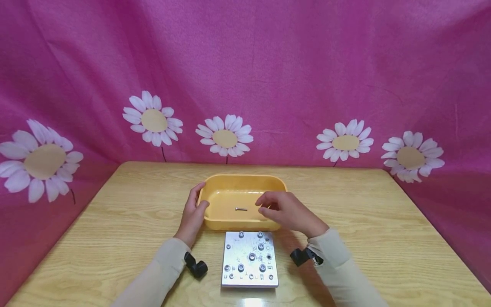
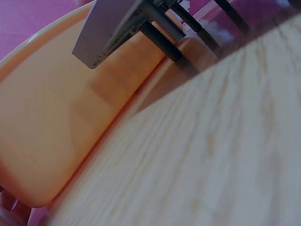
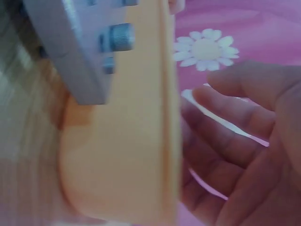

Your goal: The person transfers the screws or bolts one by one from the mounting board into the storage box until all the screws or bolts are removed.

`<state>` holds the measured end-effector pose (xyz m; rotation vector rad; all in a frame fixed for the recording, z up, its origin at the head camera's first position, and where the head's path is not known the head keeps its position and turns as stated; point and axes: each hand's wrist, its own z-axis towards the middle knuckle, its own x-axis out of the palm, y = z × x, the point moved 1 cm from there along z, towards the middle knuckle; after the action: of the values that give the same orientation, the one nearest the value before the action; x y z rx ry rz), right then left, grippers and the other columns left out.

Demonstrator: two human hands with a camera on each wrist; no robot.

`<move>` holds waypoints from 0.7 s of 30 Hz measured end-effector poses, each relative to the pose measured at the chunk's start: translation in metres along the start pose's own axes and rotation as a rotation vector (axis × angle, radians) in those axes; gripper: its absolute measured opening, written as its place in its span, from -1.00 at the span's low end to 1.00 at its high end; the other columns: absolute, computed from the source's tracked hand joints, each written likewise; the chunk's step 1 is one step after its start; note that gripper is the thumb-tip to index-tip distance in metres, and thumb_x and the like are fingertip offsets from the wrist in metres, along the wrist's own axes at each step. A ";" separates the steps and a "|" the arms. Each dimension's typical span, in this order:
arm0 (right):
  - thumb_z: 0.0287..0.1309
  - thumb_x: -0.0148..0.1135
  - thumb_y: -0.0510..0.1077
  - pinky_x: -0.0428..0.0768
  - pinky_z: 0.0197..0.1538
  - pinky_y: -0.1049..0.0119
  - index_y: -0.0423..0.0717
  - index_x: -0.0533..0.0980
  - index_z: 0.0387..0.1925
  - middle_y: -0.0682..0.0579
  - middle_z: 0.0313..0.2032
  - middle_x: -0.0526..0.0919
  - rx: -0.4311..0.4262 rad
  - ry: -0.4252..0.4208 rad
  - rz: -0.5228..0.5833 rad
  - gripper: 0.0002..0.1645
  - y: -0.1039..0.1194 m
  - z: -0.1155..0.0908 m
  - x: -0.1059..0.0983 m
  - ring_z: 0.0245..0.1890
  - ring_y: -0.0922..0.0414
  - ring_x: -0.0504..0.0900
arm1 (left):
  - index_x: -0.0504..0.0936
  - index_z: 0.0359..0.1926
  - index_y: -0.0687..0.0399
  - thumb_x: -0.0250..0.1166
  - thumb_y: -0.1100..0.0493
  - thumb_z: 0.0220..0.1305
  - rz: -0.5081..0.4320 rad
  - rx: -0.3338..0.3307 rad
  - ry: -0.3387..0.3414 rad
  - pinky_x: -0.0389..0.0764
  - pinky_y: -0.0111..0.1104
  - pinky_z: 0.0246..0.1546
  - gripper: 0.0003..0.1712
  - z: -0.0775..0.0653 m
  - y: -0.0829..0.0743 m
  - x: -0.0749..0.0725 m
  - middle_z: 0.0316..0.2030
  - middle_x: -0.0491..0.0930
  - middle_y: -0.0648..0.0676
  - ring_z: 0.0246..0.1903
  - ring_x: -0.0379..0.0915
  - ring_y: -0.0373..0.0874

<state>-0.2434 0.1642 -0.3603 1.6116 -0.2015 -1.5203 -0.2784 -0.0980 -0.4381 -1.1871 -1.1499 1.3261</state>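
slim silvery screw (image 1: pixel 241 209) in glossy yellow tray (image 1: pixel 238 224), left fingers (image 1: pixel 195 192) tight round tray, right fingers (image 1: pixel 268 198) apart

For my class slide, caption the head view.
Left hand grips a yellow tray holding one screw; right hand over its right end; metal plate in front.

Both forearms (image 1: pixel 158 269) angle forward and inward.
The left hand (image 1: pixel 192 217) grips, its thumb spread away from the fingers; the right hand (image 1: pixel 289 211) slants inward, fingers loosely bent, thumb apart.
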 end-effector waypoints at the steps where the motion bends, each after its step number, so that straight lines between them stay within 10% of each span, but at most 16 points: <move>1: 0.21 0.24 -0.14 0.58 -0.31 0.32 -0.03 0.60 -0.15 0.16 -0.35 0.61 0.000 0.014 -0.017 -0.82 0.003 -0.002 -0.002 -0.40 0.16 0.53 | 0.22 0.37 -0.13 -0.02 0.29 0.25 0.003 0.005 0.000 0.20 -0.15 0.33 -0.35 0.000 0.000 0.000 0.41 0.14 -0.02 0.36 0.09 -0.09; 21: 0.10 0.36 -0.14 0.53 -0.35 0.33 0.00 0.62 -0.27 0.25 -0.49 0.57 0.046 0.255 -0.237 -0.87 0.060 -0.033 -0.014 -0.46 0.23 0.52 | 0.21 0.37 -0.13 -0.03 0.30 0.23 -0.017 -0.009 0.006 0.22 -0.16 0.31 -0.33 0.000 0.001 0.001 0.40 0.14 -0.03 0.34 0.10 -0.10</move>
<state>-0.1921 0.1530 -0.3148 1.9011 0.1002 -1.4739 -0.2786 -0.0974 -0.4393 -1.1847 -1.1598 1.3049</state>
